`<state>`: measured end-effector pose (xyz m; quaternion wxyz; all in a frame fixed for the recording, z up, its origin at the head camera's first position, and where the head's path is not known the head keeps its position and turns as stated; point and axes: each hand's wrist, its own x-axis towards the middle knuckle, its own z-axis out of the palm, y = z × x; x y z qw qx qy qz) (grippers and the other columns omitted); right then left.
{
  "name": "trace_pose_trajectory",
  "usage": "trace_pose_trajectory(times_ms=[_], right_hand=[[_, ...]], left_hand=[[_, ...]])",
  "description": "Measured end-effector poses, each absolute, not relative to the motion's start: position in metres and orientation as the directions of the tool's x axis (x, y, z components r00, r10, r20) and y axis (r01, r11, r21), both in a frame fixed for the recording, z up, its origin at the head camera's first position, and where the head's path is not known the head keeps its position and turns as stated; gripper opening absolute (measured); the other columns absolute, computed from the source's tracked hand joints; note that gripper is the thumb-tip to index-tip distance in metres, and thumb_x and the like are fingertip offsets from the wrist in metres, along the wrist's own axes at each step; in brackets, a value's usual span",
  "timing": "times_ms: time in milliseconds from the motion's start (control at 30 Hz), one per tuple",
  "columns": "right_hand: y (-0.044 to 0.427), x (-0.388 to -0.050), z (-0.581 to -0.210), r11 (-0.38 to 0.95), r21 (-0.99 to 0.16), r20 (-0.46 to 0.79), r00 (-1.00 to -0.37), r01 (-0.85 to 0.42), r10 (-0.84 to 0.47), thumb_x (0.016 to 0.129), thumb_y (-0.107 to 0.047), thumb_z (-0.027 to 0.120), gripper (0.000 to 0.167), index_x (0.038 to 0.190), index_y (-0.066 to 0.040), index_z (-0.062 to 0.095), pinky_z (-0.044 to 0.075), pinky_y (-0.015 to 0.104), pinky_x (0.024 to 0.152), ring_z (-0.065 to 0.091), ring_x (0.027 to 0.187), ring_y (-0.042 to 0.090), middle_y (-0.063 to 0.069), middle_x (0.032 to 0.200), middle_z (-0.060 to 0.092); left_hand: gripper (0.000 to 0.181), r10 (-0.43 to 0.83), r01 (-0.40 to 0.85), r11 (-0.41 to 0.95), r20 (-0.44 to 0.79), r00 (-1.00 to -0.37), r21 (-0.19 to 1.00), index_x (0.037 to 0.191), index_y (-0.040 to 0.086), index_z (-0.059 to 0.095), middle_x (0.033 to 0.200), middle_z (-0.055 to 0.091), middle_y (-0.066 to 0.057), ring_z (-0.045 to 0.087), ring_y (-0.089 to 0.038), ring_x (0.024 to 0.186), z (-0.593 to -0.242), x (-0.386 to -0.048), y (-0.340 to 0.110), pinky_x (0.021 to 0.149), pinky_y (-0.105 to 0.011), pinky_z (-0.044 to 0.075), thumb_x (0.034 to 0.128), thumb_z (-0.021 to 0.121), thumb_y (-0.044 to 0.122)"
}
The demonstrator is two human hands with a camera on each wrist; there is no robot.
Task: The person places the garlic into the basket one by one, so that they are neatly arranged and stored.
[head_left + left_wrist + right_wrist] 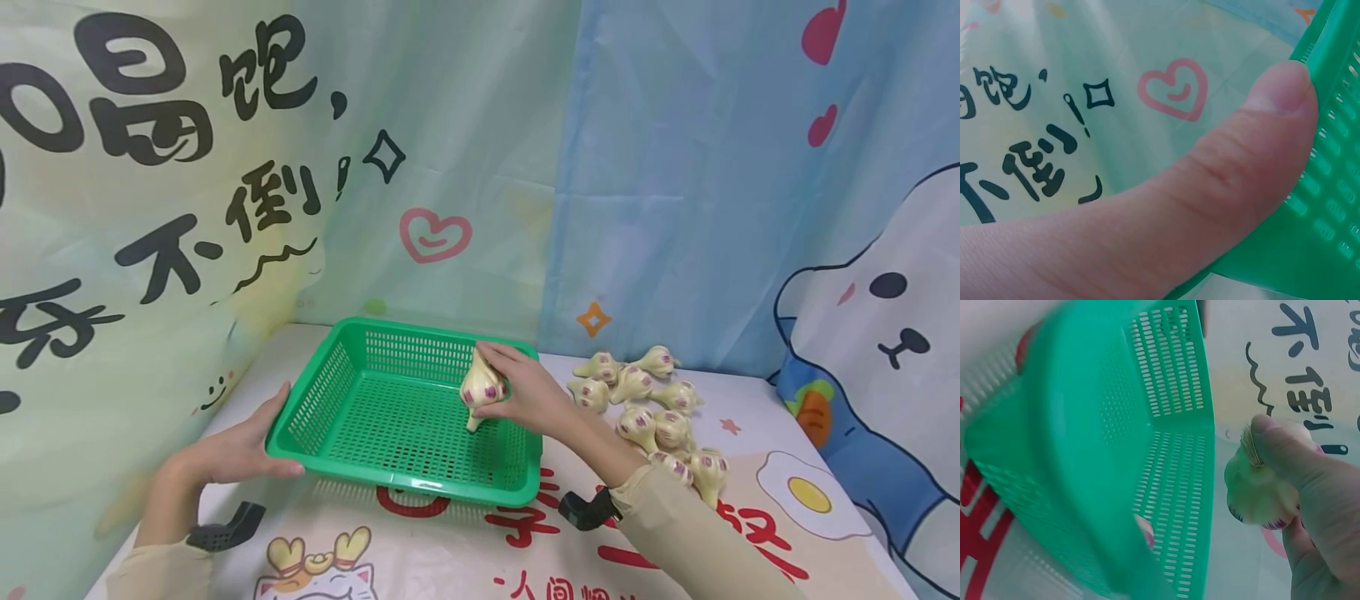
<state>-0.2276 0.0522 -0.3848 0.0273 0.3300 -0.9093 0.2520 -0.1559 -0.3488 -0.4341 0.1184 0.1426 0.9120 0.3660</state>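
Note:
In the head view, my right hand [525, 392] pinches a garlic bulb [482, 385] above the right part of a green plastic basket [405, 483]. The bulb's stem end points up and its rooty end down. In the right wrist view the thumb presses near the bulb's [1260, 494] tuft of roots. My left hand [232, 442] touches the basket's left end from outside, its fingers and thumb spread and fairly straight. In the left wrist view one digit [1235, 162] rests along the basket's outer wall. A small pale and purple piece [1145, 531] shows at the basket's inside in the right wrist view.
Several garlic bulbs [637, 425] lie in a loose group on the table, right of the basket. A printed cloth [450, 575] covers the table. Printed curtains [465, 125] hang close behind the basket and on the left.

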Motion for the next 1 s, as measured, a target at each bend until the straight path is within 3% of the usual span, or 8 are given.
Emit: trace_pose_trajectory(times_ms=[400,567,867,1000], right_hand=[[0.035,-0.256,-0.378,0.639,-0.438,0.138,-0.750,-0.632,-0.647,0.076,-0.031,0.079,0.092,0.151,-0.019,0.027,0.050,0.036,0.089,0.042,0.134,0.024,0.004,0.154,0.032],[0.025,-0.265,-0.379,0.625,-0.436,0.128,-0.732,-0.647,-0.669,0.076,-0.030,0.079,0.092,0.151,-0.018,0.026,0.051,0.034,0.087,0.043,0.133,0.024,0.005,0.155,0.031],[0.011,-0.276,-0.392,0.581,-0.456,0.144,-0.700,-0.674,-0.699,0.077,-0.029,0.079,0.091,0.150,-0.010,0.028,0.044,0.041,0.101,0.034,0.139,0.027,0.008,0.155,0.030],[0.012,-0.279,-0.402,0.594,-0.468,0.135,-0.717,-0.654,-0.684,0.076,-0.032,0.079,0.092,0.150,-0.011,0.028,0.042,0.041,0.103,0.034,0.139,0.027,0.008,0.155,0.030]], left_hand=[[0.123,0.346,0.177,0.695,-0.108,-0.932,0.697,0.149,-0.003,-0.012,0.151,0.003,-0.035,0.014,-0.053,0.136,-0.431,-0.158,-0.349,0.101,-0.067,0.026,0.0746,0.079,0.033],[0.123,0.350,0.181,0.693,-0.106,-0.931,0.698,0.149,-0.002,-0.012,0.152,0.003,-0.035,0.013,-0.054,0.136,-0.432,-0.160,-0.349,0.100,-0.068,0.025,0.0749,0.079,0.033],[0.123,0.342,0.168,0.689,-0.111,-0.933,0.705,0.150,0.000,-0.013,0.153,0.000,-0.033,0.010,-0.053,0.137,-0.433,-0.157,-0.350,0.102,-0.068,0.022,0.0753,0.078,0.036],[0.123,0.353,0.184,0.686,-0.101,-0.930,0.704,0.149,-0.004,-0.012,0.152,0.001,-0.035,0.010,-0.055,0.137,-0.433,-0.156,-0.349,0.102,-0.069,0.021,0.0750,0.078,0.035]])
